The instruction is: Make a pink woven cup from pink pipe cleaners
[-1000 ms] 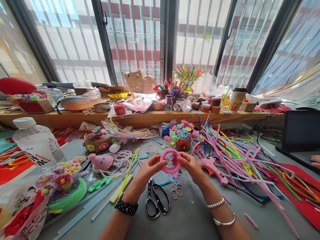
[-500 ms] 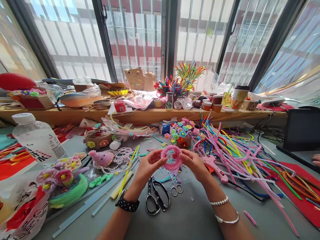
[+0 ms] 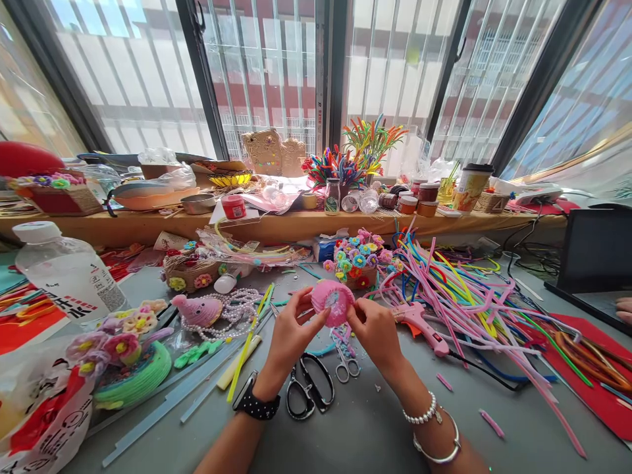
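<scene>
A round pink fuzzy piece, apparently of coiled pipe cleaner [image 3: 330,295], is held up between my two hands above the grey table. Its side wall and part of its hollow middle face me. My left hand [image 3: 295,324] grips its left edge with thumb and fingers. At the lower right rim, my right hand [image 3: 374,329] pinches it with thumb and forefinger. Below the hands lie black-handled scissors [image 3: 310,388] and small silver scissors [image 3: 346,368]. A pink glue gun [image 3: 423,324] rests just right of my right hand.
Pink and coloured pipe cleaners [image 3: 459,289] spread across the right side. Glue sticks [image 3: 162,408], a green coiled piece with flowers [image 3: 133,382] and a water bottle [image 3: 69,276] are at left. A flower-filled pot [image 3: 363,260] stands ahead. Another person's hand [image 3: 625,308] is by a laptop [image 3: 600,257].
The pink piece has tilted from a see-through ring view to showing its side wall. My right hand has turned and shifted lower on the rim. A short pink piece now shows on the table.
</scene>
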Demonstrator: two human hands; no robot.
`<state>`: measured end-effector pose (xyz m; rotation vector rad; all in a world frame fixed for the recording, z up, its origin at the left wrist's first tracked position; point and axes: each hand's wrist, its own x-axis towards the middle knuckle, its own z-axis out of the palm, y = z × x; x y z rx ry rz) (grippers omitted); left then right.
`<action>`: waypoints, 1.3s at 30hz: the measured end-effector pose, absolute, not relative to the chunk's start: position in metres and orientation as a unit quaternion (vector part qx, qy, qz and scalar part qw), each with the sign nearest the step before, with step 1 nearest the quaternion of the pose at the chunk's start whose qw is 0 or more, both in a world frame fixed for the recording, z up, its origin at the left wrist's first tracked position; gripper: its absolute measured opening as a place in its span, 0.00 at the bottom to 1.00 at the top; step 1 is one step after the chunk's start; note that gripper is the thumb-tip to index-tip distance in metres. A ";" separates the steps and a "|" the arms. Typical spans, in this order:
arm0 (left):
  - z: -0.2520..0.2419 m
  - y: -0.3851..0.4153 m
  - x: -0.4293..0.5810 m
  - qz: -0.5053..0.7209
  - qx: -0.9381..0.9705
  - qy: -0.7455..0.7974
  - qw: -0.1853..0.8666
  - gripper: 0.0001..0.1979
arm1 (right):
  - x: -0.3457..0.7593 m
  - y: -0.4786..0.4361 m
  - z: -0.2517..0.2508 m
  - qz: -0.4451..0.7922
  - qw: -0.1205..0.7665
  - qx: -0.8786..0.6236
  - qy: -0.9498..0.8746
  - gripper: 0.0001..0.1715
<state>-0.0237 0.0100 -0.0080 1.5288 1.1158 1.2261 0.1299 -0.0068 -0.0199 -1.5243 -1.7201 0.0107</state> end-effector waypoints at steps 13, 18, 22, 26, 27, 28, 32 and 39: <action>-0.018 0.006 -0.024 0.385 0.753 0.529 0.061 0.12 | 0.125 -0.007 -0.027 -0.095 0.372 -0.603 -0.699 0.12; -0.025 0.006 -0.025 0.391 0.765 0.512 -0.009 0.12 | 0.123 -0.009 -0.027 -0.077 0.348 -0.639 -0.681 0.15; -0.024 0.004 -0.025 0.441 0.750 0.494 -0.002 0.13 | 0.123 -0.008 -0.030 -0.122 0.379 -0.611 -0.684 0.16; -0.017 0.003 -0.025 0.415 0.732 0.539 0.033 0.14 | 0.123 -0.008 -0.032 -0.154 0.430 -0.576 -0.678 0.16; -0.015 0.003 -0.025 0.389 0.741 0.547 0.028 0.11 | 0.123 -0.007 -0.033 -0.155 0.433 -0.574 -0.678 0.16; -0.014 0.003 -0.025 0.363 0.752 0.549 0.019 0.09 | 0.123 -0.007 -0.033 -0.153 0.433 -0.575 -0.677 0.15; -0.015 0.004 -0.025 0.326 0.782 0.530 -0.034 0.06 | 0.125 -0.004 -0.036 -0.127 0.409 -0.597 -0.678 0.13; -0.020 0.004 -0.025 0.323 0.789 0.514 -0.099 0.06 | 0.124 0.000 -0.042 -0.087 0.420 -0.593 -0.681 0.10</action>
